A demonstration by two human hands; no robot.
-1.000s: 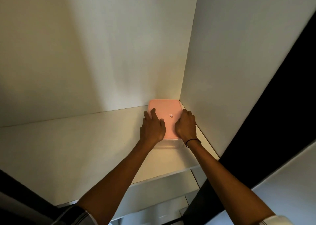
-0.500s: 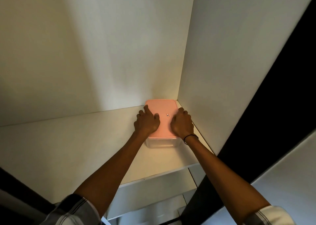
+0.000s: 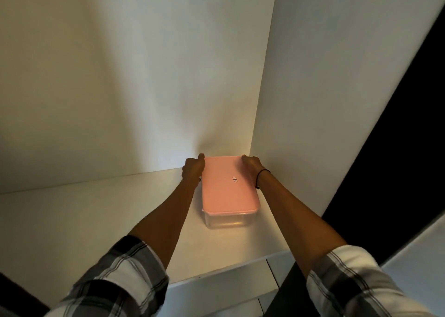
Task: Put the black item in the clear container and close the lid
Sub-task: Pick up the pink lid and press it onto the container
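A clear rectangular container (image 3: 226, 221) stands on the white shelf (image 3: 96, 220), near the right back corner. A pink lid (image 3: 227, 186) with a small label covers it. My left hand (image 3: 192, 169) grips the lid's far left edge. My right hand (image 3: 251, 168) grips its far right edge; a dark band circles that wrist. Both hands hold the sides, fingers curled over the rim. The black item is not visible; the inside of the container looks hazy.
White walls close the shelf at the back (image 3: 144, 75) and right (image 3: 325, 87). The shelf's front edge (image 3: 216, 275) runs below my arms, with white panels beneath. A dark strip (image 3: 397, 124) lies at the far right.
My hands have slid from the top of the lid out to its far side edges. The container sits nearer to me, with more of its clear front wall showing.
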